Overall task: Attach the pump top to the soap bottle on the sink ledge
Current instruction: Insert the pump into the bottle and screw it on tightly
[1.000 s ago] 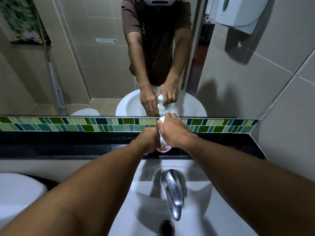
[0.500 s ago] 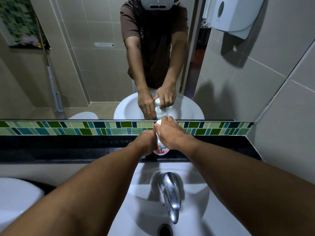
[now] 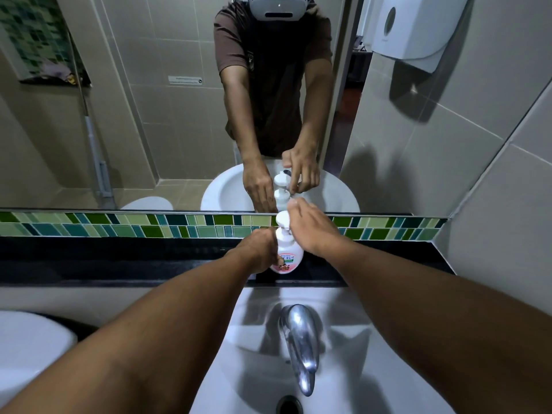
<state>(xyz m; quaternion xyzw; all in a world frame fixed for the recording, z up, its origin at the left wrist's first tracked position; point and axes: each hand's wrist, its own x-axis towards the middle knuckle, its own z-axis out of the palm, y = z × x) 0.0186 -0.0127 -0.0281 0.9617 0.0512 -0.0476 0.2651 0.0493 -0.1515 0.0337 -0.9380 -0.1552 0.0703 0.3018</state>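
Observation:
A white soap bottle (image 3: 287, 254) with a pink label stands upright on the black sink ledge (image 3: 119, 261), just in front of the mirror. The white pump top (image 3: 282, 220) sits on the bottle's neck. My left hand (image 3: 257, 251) is wrapped around the bottle's left side and covers part of the label. To the right of the pump top is my right hand (image 3: 313, 230), with fingers loose and fingertips close to the pump's side. The mirror shows its thumb raised clear of the pump head. I cannot tell whether the pump is screwed tight.
A chrome tap (image 3: 298, 342) rises over the white basin (image 3: 227, 369) right below my arms. A green mosaic tile strip (image 3: 119, 225) runs behind the ledge under the mirror (image 3: 149, 115). A paper dispenser (image 3: 412, 28) hangs on the right wall. Another white basin (image 3: 27, 345) lies at the left.
My right hand has come off the pump top and shifted right, so the pump head now shows. My left hand stays on the bottle. The camera tilted slightly.

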